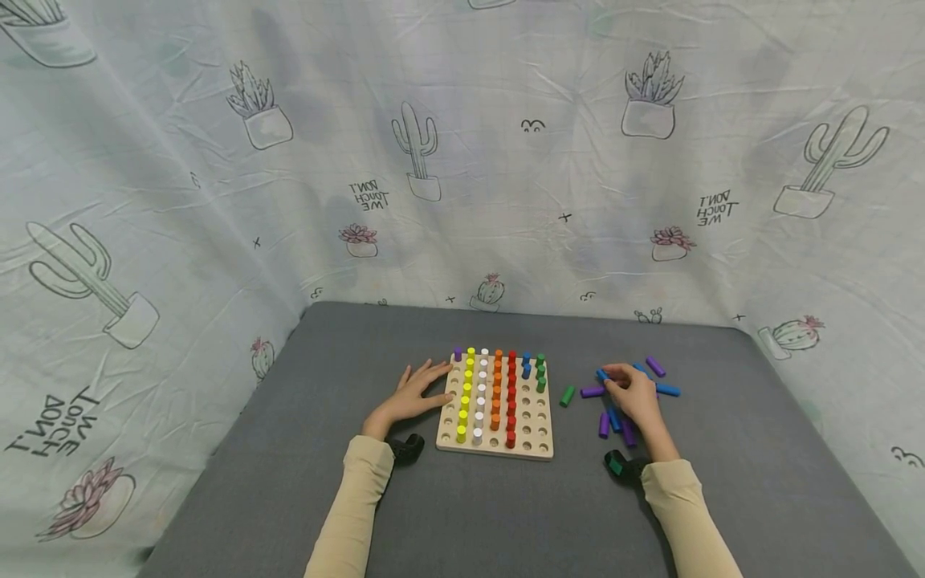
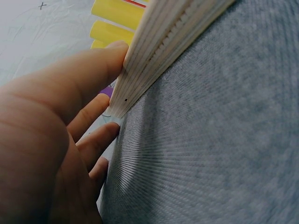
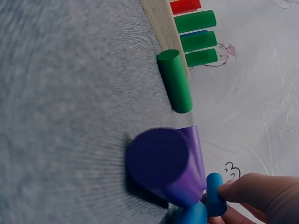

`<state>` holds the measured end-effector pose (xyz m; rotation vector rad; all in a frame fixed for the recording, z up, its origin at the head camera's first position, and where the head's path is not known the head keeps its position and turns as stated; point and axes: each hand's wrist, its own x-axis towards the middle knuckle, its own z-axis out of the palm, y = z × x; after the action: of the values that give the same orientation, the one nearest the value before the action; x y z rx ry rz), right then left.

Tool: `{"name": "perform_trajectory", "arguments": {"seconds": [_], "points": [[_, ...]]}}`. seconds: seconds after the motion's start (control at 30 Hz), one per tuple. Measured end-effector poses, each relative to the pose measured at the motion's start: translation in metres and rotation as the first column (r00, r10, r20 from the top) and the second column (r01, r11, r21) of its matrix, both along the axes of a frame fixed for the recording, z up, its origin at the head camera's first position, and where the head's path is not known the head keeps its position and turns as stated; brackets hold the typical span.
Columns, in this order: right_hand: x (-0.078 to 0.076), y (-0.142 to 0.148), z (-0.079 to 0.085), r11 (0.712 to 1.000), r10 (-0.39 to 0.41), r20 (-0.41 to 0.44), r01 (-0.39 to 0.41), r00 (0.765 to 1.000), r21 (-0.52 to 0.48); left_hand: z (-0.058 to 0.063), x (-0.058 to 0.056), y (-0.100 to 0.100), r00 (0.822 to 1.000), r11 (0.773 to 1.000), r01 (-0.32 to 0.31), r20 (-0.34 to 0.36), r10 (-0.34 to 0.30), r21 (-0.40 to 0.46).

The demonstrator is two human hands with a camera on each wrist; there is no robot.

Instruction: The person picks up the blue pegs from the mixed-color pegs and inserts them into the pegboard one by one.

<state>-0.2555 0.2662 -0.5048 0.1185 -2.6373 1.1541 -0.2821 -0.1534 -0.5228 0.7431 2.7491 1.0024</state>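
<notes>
A wooden pegboard (image 1: 495, 452) lies on the grey table, with columns of yellow, white, orange and red pegs. Some blue and green pegs stand at its far right, and one purple peg (image 1: 458, 353) at the far left corner. My left hand (image 1: 410, 396) rests against the board's left edge, fingers spread, thumb on the rim. To the right of the board, my right hand (image 1: 637, 395) pinches a blue peg (image 3: 215, 193) between thumb and fingers, above the loose pegs. A green peg (image 1: 567, 396) lies between board and right hand.
Loose purple and blue pegs lie around the right hand, among them a purple peg (image 1: 655, 367) at the far side and a blue peg (image 1: 668, 390) to the right. A patterned white cloth (image 1: 462, 160) hangs behind the table (image 1: 506, 522).
</notes>
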Motion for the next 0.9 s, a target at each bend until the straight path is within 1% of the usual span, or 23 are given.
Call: {"name": "perform_trajectory", "arguments": {"seconds": [0.13,0.23,0.43,0.63,0.77,0.9], "points": [[0.0,0.001,0.0,1.0,0.006,0.033,-0.006,0.999,0.001,0.0,0.001,0.0,1.0,1.0,-0.004,0.01,0.004,0.004],[0.0,0.001,0.002,1.0,0.007,0.047,-0.006,0.999,-0.017,0.0,0.001,0.0,1.0,1.0,-0.005,0.015,0.005,0.009],[0.001,0.001,0.008,1.0,0.009,0.049,-0.008,0.999,-0.024,-0.002,0.0,-0.001,1.0,1.0,0.005,0.006,-0.005,0.015],[0.002,0.0,0.011,1.0,0.016,0.052,-0.015,0.999,-0.007,-0.002,0.0,-0.001,1.0,1.0,0.001,0.008,-0.001,0.01],[0.003,-0.002,0.012,0.999,0.044,0.065,-0.044,0.997,-0.01,-0.002,0.0,-0.001,1.0,1.0,-0.006,0.014,0.006,0.004],[0.005,-0.005,0.016,0.996,0.086,0.056,-0.085,0.995,-0.019,-0.002,-0.001,-0.001,1.0,1.0,-0.002,0.011,0.002,0.004]]}}
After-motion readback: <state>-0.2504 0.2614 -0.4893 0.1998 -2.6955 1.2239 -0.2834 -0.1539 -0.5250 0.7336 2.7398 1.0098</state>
